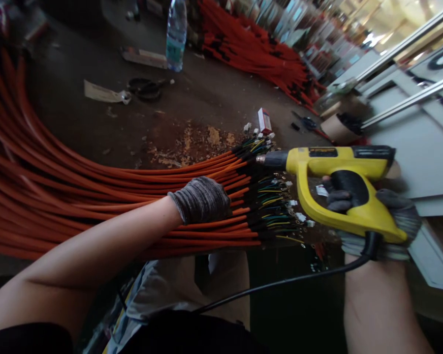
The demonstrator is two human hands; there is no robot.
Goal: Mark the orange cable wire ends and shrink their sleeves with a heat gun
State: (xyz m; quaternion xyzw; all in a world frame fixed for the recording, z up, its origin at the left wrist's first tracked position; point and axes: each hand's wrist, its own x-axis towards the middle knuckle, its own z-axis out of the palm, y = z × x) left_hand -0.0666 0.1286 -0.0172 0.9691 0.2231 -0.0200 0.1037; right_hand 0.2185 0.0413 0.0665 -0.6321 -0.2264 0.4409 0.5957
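Note:
My right hand [395, 216], in a grey glove, grips the handle of a yellow heat gun [328, 189]. Its nozzle points left, at or just over the black sleeves [249, 189] near the cable ends. My gloved left hand [203, 199] is closed over the orange cables [140, 174] a little left of those sleeves; its fingertips are mostly hidden, but a cable seems to run out from under them. Beyond the sleeves, thin yellow, green and blue wires [276, 201] fan out, tipped with small white connectors [300, 216]. The gun's black cord [280, 282] runs across my lap.
On the dark table [107, 132] lie scissors [145, 88], a tag [105, 92] and a small red-white box [265, 121]. A water bottle [176, 37] stands behind. More red cables [254, 49] are piled at the back. A cardboard tube [339, 129] and pale cabinet [433, 162] are at right.

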